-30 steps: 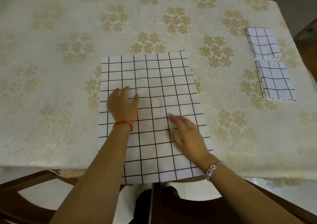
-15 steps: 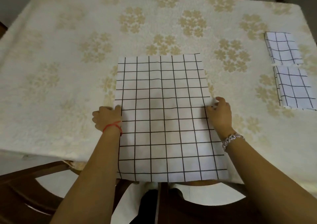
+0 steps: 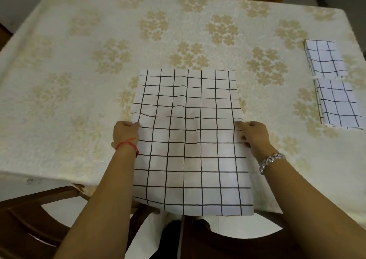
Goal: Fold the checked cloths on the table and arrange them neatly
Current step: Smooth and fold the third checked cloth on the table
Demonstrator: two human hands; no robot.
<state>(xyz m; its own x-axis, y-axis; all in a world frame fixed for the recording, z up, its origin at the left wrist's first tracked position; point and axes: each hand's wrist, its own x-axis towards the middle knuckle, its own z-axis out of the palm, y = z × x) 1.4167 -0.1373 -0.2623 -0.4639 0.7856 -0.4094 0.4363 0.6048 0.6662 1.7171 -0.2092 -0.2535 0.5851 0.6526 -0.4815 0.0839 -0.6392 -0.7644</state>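
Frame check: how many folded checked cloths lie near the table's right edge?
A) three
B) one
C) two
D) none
C: the far folded cloth and the near folded cloth lie one behind the other by the right edge of the table. The only other cloth is the open cloth, which the left hand and right hand grip at its sides.

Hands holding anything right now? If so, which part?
Both grip the unfolded checked cloth: left hand pinches its left edge, right hand its right edge, each about midway along the side.
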